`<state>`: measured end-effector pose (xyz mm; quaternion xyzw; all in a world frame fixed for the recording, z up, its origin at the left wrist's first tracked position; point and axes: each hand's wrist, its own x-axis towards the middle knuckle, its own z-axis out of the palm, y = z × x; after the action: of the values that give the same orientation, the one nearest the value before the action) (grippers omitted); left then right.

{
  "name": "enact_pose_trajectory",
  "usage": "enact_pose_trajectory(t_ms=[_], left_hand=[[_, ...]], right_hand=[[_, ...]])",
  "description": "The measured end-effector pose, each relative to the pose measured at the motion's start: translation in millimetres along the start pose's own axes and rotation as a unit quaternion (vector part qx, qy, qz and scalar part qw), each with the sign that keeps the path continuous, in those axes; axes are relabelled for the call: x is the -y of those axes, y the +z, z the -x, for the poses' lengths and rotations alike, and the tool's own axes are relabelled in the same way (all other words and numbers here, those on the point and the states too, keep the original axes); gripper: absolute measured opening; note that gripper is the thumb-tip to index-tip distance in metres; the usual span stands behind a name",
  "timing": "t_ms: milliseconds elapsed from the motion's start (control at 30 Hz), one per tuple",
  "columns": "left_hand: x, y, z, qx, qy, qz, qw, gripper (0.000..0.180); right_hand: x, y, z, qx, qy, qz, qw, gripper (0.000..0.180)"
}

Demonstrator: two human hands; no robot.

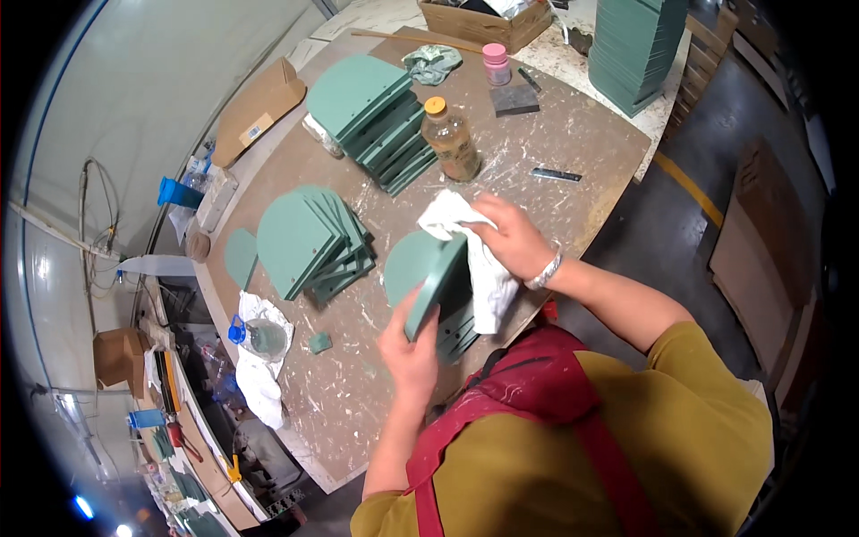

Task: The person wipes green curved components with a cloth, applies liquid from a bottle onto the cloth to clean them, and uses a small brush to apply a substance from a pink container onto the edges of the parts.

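Observation:
My left hand (411, 351) grips the lower end of a green rounded panel (437, 285), which is tilted up on its edge. Pinched in my right hand (516, 240) is a white cloth (488, 285), pressed against the panel's upper end and hanging down beside it. Behind and below the held panel is a short stack of like green panels (404, 260), partly hidden by it. To the left sits a fanned stack of green panels (295, 240). A taller stack (358, 94) stands farther back, next to a bottle with an orange cap (452, 143).
The brown worktable (349, 403) is speckled with paint. On it are a pink jar (497, 64), a dark block (515, 100), a small metal strip (557, 174), a crumpled rag (432, 63) and a blue-capped bottle (264, 337) on white cloth. A wrapped green stack (633, 54) stands far right.

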<state>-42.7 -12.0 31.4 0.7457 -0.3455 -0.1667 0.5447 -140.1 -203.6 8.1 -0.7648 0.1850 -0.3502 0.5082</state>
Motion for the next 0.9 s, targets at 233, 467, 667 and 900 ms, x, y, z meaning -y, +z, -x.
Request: enact_pose_trajectory(t_ms=[233, 467, 667, 900], left_hand=[[11, -1, -3, -0.004, 0.0, 0.031, 0.999, 0.029], [16, -12, -12, 0.029, 0.002, 0.067, 0.997, 0.029], [17, -16, -18, 0.046, -0.007, 0.07, 0.996, 0.028], [6, -11, -22, 0.002, -0.079, 0.009, 0.997, 0.029]], right_hand=[[45, 11, -1, -0.003, -0.095, 0.053, 0.994, 0.012], [-45, -28, 44, -0.008, 0.212, -0.031, 0.977, 0.026], [42, -37, -8, 0.037, -0.11, 0.104, 0.988, 0.036], [-23, -21, -6, 0.062, -0.052, -0.002, 0.997, 0.026]])
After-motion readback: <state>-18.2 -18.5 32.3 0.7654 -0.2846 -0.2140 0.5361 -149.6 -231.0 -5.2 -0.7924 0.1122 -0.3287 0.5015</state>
